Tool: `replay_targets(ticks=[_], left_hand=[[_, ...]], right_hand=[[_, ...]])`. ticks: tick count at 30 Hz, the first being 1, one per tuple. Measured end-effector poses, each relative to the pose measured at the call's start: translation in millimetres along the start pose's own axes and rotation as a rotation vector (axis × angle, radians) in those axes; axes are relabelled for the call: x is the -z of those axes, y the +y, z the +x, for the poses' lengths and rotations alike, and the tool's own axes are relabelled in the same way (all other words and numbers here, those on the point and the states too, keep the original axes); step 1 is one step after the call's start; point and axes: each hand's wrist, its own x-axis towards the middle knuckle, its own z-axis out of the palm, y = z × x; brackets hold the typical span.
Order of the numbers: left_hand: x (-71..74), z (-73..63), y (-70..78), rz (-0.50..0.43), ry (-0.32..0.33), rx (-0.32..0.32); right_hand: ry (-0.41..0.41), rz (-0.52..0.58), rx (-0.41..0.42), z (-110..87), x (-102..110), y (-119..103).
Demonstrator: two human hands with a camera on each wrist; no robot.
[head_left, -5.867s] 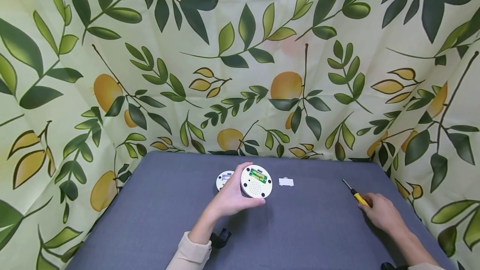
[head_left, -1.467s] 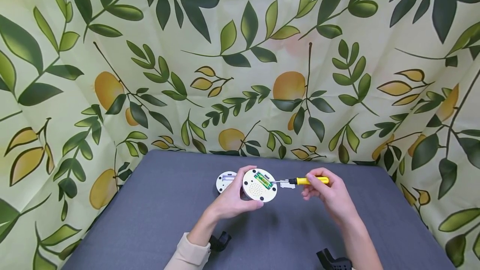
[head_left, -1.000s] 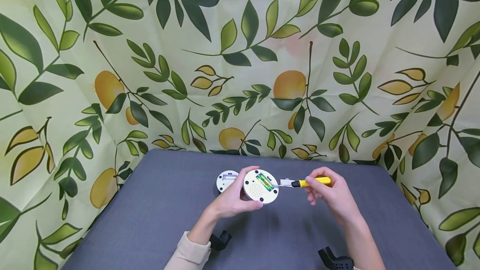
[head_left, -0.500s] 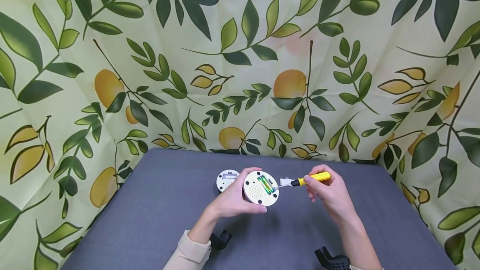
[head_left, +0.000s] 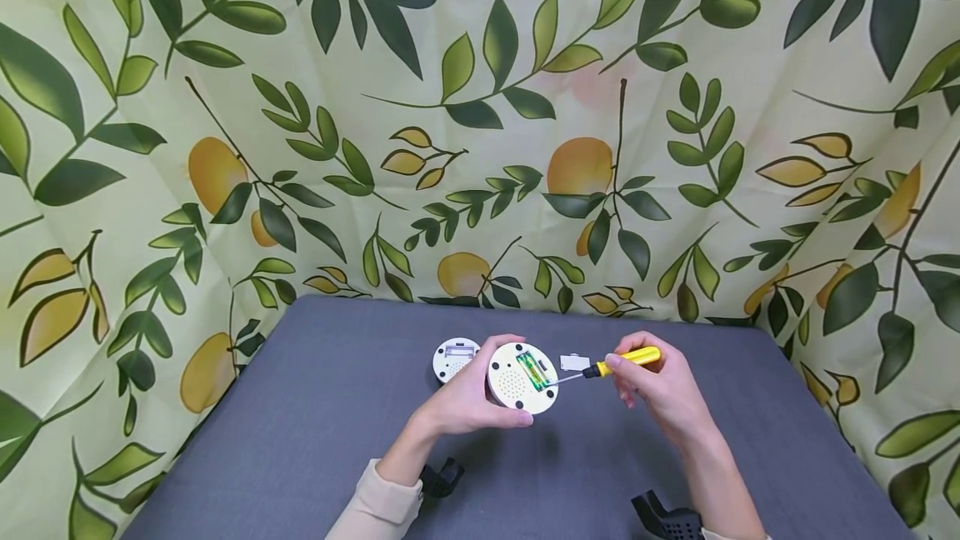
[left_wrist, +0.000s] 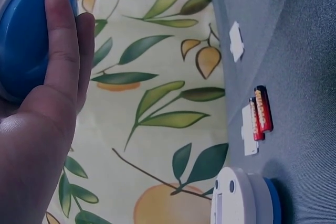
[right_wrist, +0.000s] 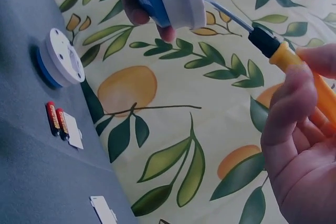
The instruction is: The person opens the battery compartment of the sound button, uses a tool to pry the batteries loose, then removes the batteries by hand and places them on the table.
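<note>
Leafy fabric (head_left: 213, 177) with orange fruit hangs down the left side of the head view and runs right across the back, with the grey table (head_left: 322, 440) filling the bottom. Bottom center-left there's a beige cuff (head_left: 390, 486) with a black wrist mount (head_left: 442, 479) by it. Just left of center, a second round device (head_left: 450, 357) lies white face up, compartment open, partly covered by the left hand (head_left: 472, 394). The right wrist cam also catches two red batteries (right_wrist: 53, 118) at left of frame, right beside a white panel (right_wrist: 75, 132).

That left hand is clamped round the held device (head_left: 512, 390), dead center and off the table, white face tilted at the head cam, green batteries (head_left: 533, 371) in its slot. The screwdriver (head_left: 637, 359) comes in from the right, tip at the slot's lower end; can't tell if it's touching a battery. Another white cover (head_left: 574, 362) lies behind the shaft. The right hand (head_left: 663, 390), well apart from the left, pinches the yellow handle, right of center.
</note>
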Motion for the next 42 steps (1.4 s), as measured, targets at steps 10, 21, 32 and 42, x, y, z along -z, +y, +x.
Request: replay_targets(ticks=[10, 21, 32, 42], left_hand=[[1.1, -1.4, -0.4, 0.009, 0.005, 0.005], [4.8, -2.5, -3.8, -0.018, 0.033, -0.009], [8.7, -1.9, -4.1, -0.124, 0.025, -0.037], [9.2, -1.1, -3.3, -0.146, 0.02, -0.045]], right_hand=[[-0.078, -0.082, 0.055, -2.8, 5.2, 1.6], [-0.077, -0.098, 0.234, -1.4, 1.3, 10.7], [-0.049, -0.094, 0.295, -0.9, 0.4, 12.4], [-0.047, -0.1, 0.305, -1.2, 0.3, 12.5]])
